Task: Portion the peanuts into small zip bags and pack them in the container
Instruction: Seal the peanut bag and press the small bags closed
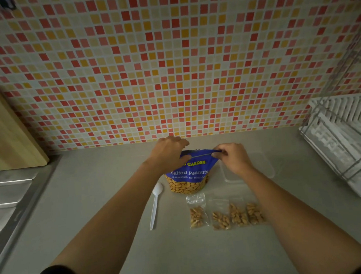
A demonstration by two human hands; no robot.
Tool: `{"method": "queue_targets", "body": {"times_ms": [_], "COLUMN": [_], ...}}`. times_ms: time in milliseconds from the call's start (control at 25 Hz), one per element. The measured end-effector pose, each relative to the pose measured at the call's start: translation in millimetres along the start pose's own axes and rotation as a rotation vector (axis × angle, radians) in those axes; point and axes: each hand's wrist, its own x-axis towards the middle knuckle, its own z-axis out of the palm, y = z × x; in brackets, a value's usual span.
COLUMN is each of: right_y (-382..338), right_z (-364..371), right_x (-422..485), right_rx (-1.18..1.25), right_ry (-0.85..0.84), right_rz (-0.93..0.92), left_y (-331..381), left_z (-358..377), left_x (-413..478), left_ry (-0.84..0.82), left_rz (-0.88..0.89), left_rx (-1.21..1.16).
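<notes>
Gripping the top of the blue peanut bag (189, 175), your left hand (167, 152) and right hand (234, 157) each pinch one end of its mouth, fingers curled. The bag stands upright on the grey surface (184, 255), at the far side near the tiled wall (170, 72). A white spoon (156, 203) lies just left of it. Four small zip bags (238, 215) holding peanuts lie in a row nearer you. The clear container (264, 167) sits just right of the bag.
</notes>
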Motion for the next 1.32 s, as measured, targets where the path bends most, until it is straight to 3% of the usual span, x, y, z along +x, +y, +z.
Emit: {"method": "queue_targets", "body": {"times_ms": [200, 360, 680, 1000, 1200, 1320], "right_y": [-2, -2, -8, -10, -8, -12], "right_z": [-1, 0, 3, 0, 3, 7], "right_x": [-3, -4, -5, 0, 1, 0], "right_rx": [-0.007, -0.024, 0.004, -0.063, -0.030, -0.016], "right_ry": [0.006, 0.023, 0.024, 0.006, 0.003, 0.013], "right_rz": [0.000, 0.017, 0.065, 0.062, 0.080, 0.120], "left_y": [39, 41, -5, -48, -61, -57], "left_z": [16, 23, 11, 5, 3, 6], "left_x": [27, 29, 4, -24, -34, -36], "left_ry": [-0.104, -0.018, -0.015, -0.037, -0.073, -0.014], "left_rz": [0.018, -0.042, -0.062, -0.206, -0.117, -0.140], "left_rx": [-0.028, 0.010, 0.012, -0.023, -0.130, -0.149]}}
